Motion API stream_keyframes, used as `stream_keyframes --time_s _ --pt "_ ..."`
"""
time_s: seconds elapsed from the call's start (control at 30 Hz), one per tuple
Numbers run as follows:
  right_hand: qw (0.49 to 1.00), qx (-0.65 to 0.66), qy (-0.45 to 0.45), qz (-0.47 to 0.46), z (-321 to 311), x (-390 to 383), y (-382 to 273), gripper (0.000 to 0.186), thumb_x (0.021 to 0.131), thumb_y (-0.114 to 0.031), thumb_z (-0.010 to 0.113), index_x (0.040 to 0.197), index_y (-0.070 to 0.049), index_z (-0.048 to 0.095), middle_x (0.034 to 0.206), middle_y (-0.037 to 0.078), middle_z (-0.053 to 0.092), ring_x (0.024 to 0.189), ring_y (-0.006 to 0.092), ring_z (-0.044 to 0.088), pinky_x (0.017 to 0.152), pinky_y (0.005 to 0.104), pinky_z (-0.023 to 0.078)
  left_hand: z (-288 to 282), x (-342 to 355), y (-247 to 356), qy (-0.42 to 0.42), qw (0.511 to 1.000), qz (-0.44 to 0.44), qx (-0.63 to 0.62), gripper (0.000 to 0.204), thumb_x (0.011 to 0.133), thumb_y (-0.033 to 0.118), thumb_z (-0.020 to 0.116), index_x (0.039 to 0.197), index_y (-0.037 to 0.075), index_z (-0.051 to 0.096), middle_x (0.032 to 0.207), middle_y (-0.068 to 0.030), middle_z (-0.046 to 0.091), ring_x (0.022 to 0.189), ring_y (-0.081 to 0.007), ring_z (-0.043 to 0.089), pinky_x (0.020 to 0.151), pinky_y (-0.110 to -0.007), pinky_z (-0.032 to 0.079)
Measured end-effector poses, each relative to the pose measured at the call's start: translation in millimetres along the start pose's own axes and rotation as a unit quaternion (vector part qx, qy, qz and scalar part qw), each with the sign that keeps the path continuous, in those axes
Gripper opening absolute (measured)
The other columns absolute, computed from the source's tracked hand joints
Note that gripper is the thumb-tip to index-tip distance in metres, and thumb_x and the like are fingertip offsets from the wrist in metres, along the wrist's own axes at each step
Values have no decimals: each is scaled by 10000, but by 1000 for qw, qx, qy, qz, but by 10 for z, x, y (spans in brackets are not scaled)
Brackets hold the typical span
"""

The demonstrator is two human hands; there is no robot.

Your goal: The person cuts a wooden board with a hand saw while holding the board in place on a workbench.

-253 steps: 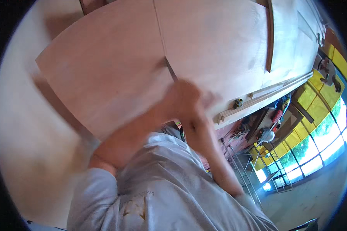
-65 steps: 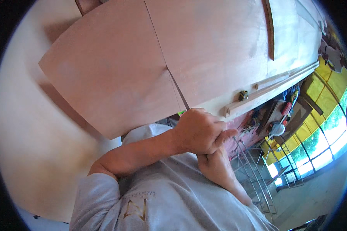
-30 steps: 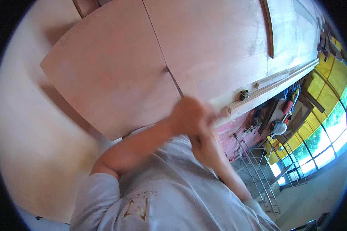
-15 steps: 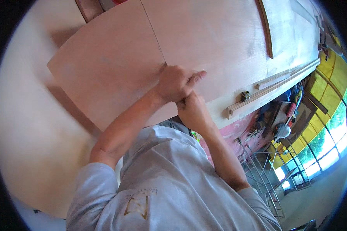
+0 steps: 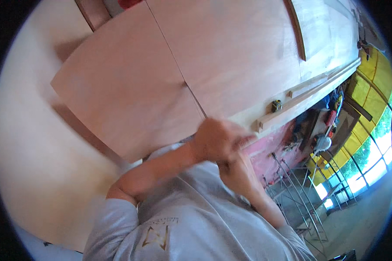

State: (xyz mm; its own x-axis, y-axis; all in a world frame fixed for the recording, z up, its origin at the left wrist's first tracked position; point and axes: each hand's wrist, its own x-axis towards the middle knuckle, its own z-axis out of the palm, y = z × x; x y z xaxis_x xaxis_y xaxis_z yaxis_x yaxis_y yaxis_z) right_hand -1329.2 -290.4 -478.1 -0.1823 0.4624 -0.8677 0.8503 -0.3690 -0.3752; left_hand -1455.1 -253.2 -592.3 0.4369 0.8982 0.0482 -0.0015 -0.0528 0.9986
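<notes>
A large pale plywood panel (image 5: 130, 82) lies before me, with a thin straight cut line (image 5: 167, 43) running across it toward me. A narrow dark blade (image 5: 196, 101), seen edge-on, lies along that line and runs into my hands; it looks like a handsaw. My left hand (image 5: 217, 137), smeared by motion, is closed in front of my right hand (image 5: 239, 174), which is closed too. Both are stacked as on one handle, which they hide. They are at the panel's near edge, close to my shirt.
Wood strips (image 5: 309, 98) lie along the panel's right side, with a tape measure (image 5: 276, 105) beside them. A narrow batten (image 5: 296, 30) rests farther back. Wire racks (image 5: 298, 187) and a power tool (image 5: 322, 142) stand at the right. A pale board (image 5: 30, 130) lies left.
Both hands have moved together toward my body and a little to the right. The blade now shows between them and the cut line, where the hands covered it before.
</notes>
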Motion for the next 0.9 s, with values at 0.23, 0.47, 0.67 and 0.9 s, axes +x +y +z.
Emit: stream_keyframes --time_s 0.23,0.47,0.67,0.9 --pt "991 54 124 24 -103 1077 -407 201 949 -49 615 1129 28 662 1089 376 676 1114 572 626 912 620 505 -433 468 -590 -20 996 -89 17 383 999 473 680 959 124 834 677 -144 659 608 -367 682 590 -506 541" --pt "997 24 72 -25 10 -148 -110 315 939 -9 640 1249 -11 695 1183 331 710 1175 548 653 969 606 531 42 21 262 -22 1000 -4 15 329 1038 376 648 878 128 796 696 -144 675 630 -374 678 568 -504 496" --pt "996 6 86 -2 47 772 -252 228 970 -82 624 1161 37 663 1127 398 675 1109 577 635 909 609 531 -396 239 -801 -70 988 -100 95 440 1058 460 607 845 140 822 691 -191 691 614 -373 713 584 -516 555" --pt "991 -17 105 -81 16 521 -191 210 960 -58 601 1103 65 693 1057 385 696 1021 579 662 861 600 545 -4 22 -561 -71 991 -18 107 454 1064 398 586 757 106 749 688 -194 688 604 -421 667 584 -515 541"
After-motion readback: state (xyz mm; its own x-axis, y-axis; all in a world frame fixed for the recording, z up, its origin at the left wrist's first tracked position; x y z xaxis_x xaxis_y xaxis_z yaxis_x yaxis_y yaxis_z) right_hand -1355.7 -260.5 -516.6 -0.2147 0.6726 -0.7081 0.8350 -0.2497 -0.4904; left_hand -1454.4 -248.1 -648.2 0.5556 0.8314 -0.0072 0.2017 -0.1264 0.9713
